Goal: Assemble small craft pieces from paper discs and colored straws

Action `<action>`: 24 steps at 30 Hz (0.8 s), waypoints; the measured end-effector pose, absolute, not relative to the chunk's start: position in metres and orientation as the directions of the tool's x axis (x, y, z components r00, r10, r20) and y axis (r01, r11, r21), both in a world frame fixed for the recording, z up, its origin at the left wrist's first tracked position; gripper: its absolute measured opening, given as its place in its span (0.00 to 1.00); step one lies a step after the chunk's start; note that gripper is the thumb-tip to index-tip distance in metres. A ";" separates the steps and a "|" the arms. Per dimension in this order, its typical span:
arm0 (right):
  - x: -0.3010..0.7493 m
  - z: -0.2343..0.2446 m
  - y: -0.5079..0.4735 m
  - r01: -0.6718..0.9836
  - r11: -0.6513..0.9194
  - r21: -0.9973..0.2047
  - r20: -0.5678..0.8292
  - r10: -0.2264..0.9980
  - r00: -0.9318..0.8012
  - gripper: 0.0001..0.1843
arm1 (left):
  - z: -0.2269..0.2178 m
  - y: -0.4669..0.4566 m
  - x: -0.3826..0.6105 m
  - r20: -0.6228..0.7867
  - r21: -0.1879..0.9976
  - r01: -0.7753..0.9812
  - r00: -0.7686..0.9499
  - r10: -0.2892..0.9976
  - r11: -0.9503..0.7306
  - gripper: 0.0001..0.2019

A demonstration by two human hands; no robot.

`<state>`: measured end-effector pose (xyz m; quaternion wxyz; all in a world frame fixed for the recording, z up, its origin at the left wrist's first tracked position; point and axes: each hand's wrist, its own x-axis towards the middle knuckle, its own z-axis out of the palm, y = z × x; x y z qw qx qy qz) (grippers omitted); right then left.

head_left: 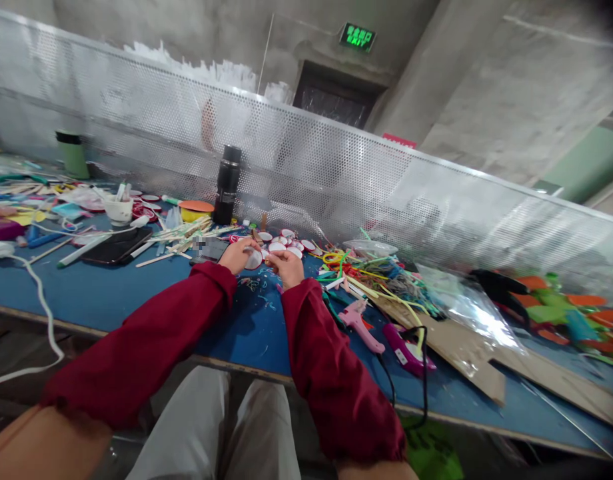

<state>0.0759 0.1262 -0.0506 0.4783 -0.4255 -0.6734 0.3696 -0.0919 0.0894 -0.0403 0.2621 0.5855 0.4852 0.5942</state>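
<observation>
handwork on a white disc, both hands close together mid-table

left hand (239,255) looks to be gripping a white disc (253,259) at its edge, thumb and fingers round it. right hand (288,268) is just to the right, fingers drawn in toward the thumb; can't tell if anything small is pinched there (too tiny at this range). the disc sits between the two hands, over the middle of the table (256,327), near side of a pile of red-rimmed discs (286,241).

step in hand, my read: close work on one disc, left hand steadying, right hand doing the fine bit. next move, i'd say, calls for a firm left hold and a small, exact right-hand placement at the disc, without knocking the pile just beyond.

around it: tangle of coloured strands (386,273) right of the pile; pink glue gun (357,323) nearer, right of the right forearm, with a purple device (409,350) just beside it. left of the hands, loose wooden sticks (196,230); black bottle (228,187) upright behind them, in front of the perforated metal screen (306,160). glue gun lies on its side, no hand on it.
</observation>
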 end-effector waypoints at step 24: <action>0.070 -0.041 0.108 0.320 0.477 -0.819 0.471 0.877 -0.101 0.15 | -0.045 0.088 -0.085 0.393 0.900 0.251 -0.105 0.914 -0.358 0.04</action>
